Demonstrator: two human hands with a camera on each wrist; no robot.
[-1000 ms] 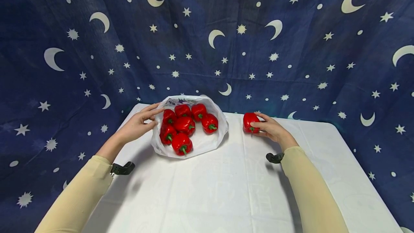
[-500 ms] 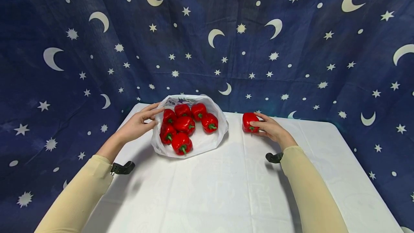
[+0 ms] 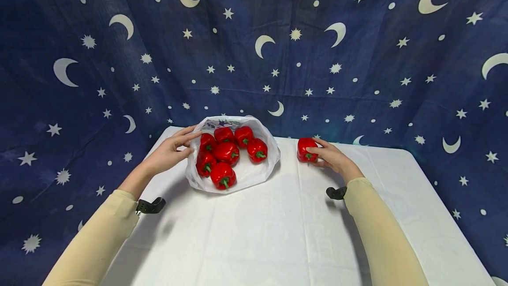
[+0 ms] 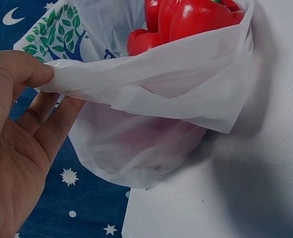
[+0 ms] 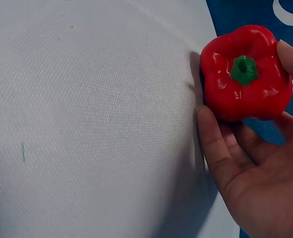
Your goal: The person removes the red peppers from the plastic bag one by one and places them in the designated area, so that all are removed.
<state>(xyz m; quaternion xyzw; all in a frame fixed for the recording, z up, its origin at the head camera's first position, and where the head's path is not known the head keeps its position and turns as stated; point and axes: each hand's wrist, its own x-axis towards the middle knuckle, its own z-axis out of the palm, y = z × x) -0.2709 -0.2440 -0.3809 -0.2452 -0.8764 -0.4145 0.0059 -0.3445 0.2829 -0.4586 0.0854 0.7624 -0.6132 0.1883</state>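
On the left of the table, a white plastic bag (image 3: 251,182) lies with its mouth spread wide. Several red bell peppers (image 3: 223,175) with green stems are inside it. My left hand (image 3: 168,151) pinches the bag's left rim; in the left wrist view the thumb and fingers (image 4: 62,121) are on either side of the folded edge. To the right of the bag, my right hand (image 3: 332,157) grips a single red bell pepper (image 3: 304,150) at the table's far edge. The right wrist view has that pepper (image 5: 246,94) stem toward the camera, with thumb and fingers around it.
A white cloth covers the table (image 3: 254,233). Behind it hangs a dark blue curtain (image 3: 238,47) with moons and stars. A green and blue tree print (image 4: 62,34) shows on the bag. Black straps (image 3: 150,206) are on both wrists.
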